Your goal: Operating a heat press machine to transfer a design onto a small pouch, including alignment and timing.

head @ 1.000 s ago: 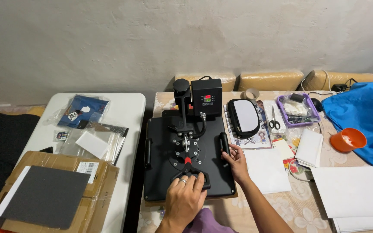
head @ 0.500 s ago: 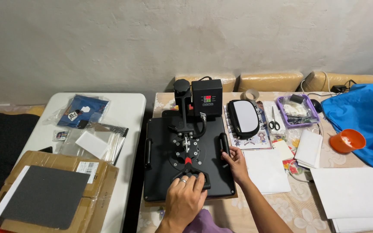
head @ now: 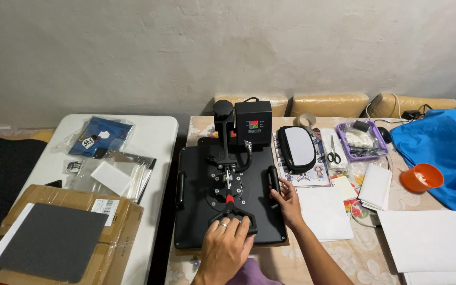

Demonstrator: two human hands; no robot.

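Observation:
A black heat press (head: 228, 195) lies flat and closed on the table in front of me. My left hand (head: 224, 249), a ring on one finger, grips the press handle (head: 233, 214) at the near edge of the top plate. My right hand (head: 288, 203) rests against the right side of the press, fingers by the black side handle (head: 274, 178). The control box (head: 253, 124) with a small red display stands at the back of the machine.
Right of the press lie a white pouch with black trim (head: 297, 148), scissors (head: 333, 152), a purple tray (head: 361, 140), white sheets (head: 429, 240), an orange cup (head: 420, 177) and blue cloth (head: 444, 153). Left table holds plastic bags (head: 101, 136) and a cardboard box (head: 54, 237).

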